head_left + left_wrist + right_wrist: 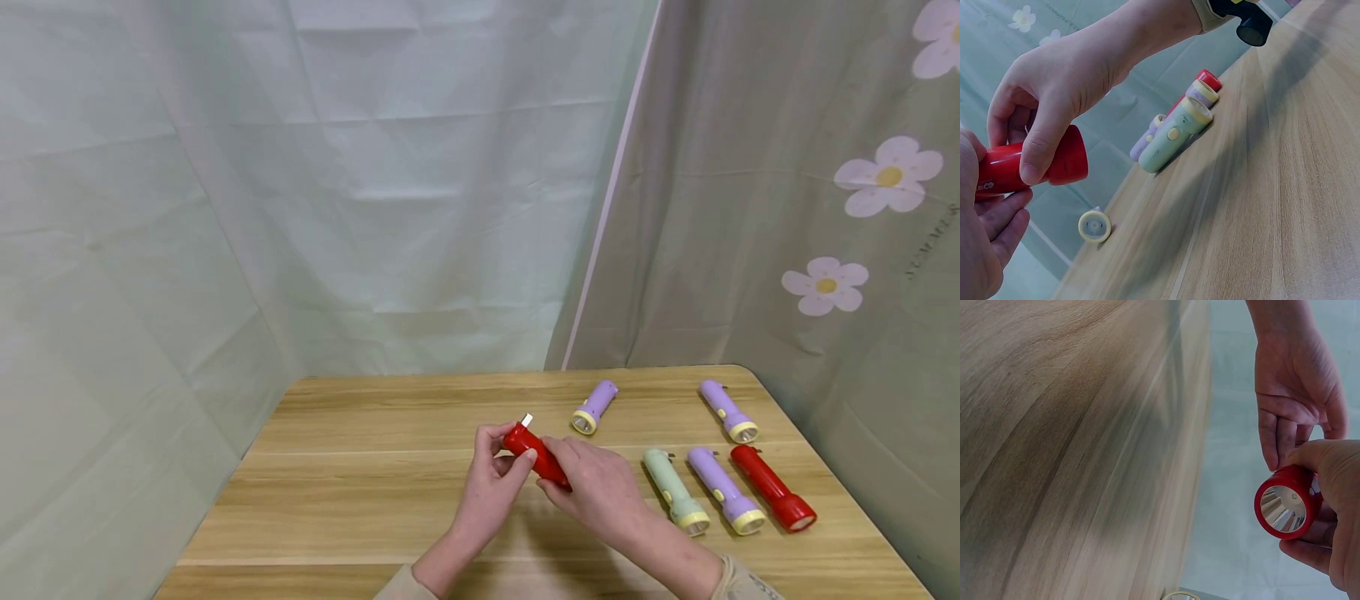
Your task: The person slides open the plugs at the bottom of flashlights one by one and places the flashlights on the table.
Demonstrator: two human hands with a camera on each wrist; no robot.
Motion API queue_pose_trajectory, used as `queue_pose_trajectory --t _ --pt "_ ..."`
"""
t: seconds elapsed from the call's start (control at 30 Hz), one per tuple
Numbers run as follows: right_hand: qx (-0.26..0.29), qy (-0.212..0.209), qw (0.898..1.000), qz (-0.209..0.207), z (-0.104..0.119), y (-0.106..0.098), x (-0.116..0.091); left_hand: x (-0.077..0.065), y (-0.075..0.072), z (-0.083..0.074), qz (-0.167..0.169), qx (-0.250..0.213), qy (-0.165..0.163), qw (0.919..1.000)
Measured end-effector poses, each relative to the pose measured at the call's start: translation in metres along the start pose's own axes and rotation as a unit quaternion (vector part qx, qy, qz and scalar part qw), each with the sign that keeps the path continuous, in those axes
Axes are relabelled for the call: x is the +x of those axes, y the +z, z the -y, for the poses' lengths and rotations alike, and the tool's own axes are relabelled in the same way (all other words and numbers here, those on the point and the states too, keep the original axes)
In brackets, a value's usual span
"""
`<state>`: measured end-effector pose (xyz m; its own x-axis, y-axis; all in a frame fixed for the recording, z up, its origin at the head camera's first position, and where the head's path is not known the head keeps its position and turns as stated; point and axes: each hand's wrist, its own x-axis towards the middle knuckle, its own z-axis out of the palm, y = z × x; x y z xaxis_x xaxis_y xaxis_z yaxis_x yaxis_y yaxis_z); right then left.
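Note:
A red flashlight point(542, 457) is held in the air above the table by both hands, tilted across in front of the body. At its tail end, the thumb and fingers of my left hand point(491, 483) pinch the barrel, and a small shiny tab point(527, 420) sticks up there. The wider head end is gripped by my right hand point(600, 492), which hides much of it in the head view. From the right wrist view the reflector point(1284, 509) shows inside the red rim. In the left wrist view the right thumb lies along the red body point(1069, 159).
On the wooden table point(337, 483), a purple flashlight point(595, 407) lies beyond the hands. To the right lie a green flashlight point(675, 490), a purple one point(725, 490), another red one point(772, 487) and a farther purple one point(727, 411). Curtains point(450, 208) hang behind the table.

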<state>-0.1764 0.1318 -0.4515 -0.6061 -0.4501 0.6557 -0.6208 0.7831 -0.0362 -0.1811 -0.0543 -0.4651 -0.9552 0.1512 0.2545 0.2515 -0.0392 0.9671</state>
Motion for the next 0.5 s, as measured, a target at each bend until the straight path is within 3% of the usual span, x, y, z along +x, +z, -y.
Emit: queue_pose_trajectory --t 0.5 --pt "0.005 0.001 1.0 -0.001 0.0012 0.0002 -0.0004 -0.0005 -0.0006 -0.0004 0.004 0.008 -0.003 1.0"
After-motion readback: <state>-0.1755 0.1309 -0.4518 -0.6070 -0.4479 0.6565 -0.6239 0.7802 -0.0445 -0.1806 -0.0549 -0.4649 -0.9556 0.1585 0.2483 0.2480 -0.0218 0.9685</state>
